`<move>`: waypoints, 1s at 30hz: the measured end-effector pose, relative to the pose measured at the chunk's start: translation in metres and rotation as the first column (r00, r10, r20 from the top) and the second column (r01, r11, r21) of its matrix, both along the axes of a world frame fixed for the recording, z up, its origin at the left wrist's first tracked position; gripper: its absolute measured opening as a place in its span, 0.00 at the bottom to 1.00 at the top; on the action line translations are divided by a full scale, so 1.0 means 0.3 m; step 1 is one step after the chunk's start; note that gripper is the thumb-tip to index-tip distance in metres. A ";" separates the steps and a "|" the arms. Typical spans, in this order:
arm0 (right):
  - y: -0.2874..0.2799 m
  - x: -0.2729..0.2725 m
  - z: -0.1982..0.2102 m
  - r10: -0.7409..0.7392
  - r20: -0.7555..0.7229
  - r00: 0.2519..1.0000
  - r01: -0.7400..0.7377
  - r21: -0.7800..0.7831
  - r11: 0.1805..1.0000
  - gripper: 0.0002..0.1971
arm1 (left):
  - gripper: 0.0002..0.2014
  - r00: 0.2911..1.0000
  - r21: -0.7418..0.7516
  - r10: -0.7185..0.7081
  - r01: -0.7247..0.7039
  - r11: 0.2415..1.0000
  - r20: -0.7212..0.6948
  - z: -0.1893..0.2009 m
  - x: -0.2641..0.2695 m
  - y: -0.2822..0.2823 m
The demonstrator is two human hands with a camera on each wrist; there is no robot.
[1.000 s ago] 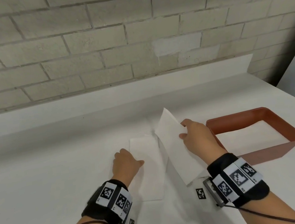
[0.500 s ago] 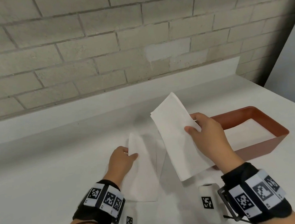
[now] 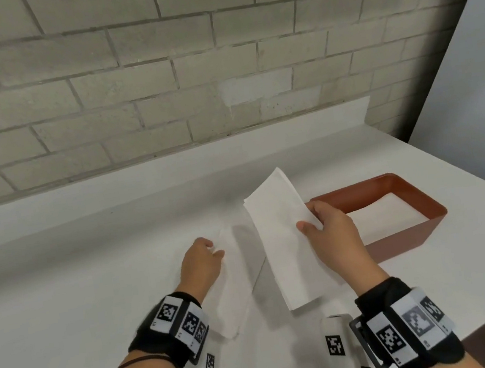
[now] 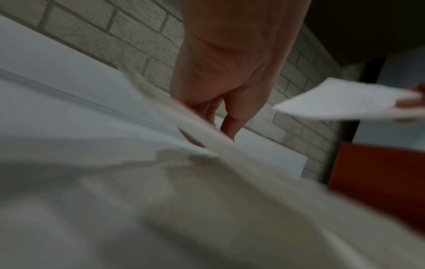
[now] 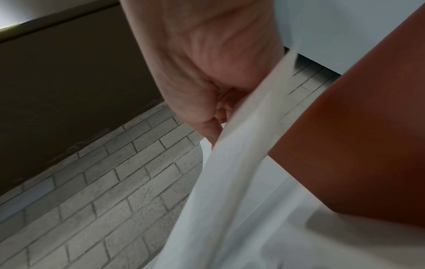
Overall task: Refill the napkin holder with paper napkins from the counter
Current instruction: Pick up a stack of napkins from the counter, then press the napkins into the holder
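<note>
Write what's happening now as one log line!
right hand: holds lifted napkin | left hand: pinches counter napkin | holder: not yet reached

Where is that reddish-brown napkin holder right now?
In the head view the napkin holder sits on the white counter at the right, just beyond the right hand, which holds a napkin beside it.
</note>
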State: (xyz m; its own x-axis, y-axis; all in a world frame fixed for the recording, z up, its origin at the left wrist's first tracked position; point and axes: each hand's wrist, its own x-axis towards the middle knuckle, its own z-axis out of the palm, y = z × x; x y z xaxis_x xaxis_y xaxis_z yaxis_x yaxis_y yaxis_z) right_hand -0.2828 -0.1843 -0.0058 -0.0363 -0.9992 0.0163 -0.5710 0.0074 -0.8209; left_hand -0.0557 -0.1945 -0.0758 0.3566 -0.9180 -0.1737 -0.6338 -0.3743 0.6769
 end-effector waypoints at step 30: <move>-0.125 -0.403 0.092 0.153 0.600 0.785 -0.104 -0.115 0.988 0.09 | 0.09 0.740 -0.610 -0.307 -0.173 0.773 -0.598 0.362 -0.702 0.021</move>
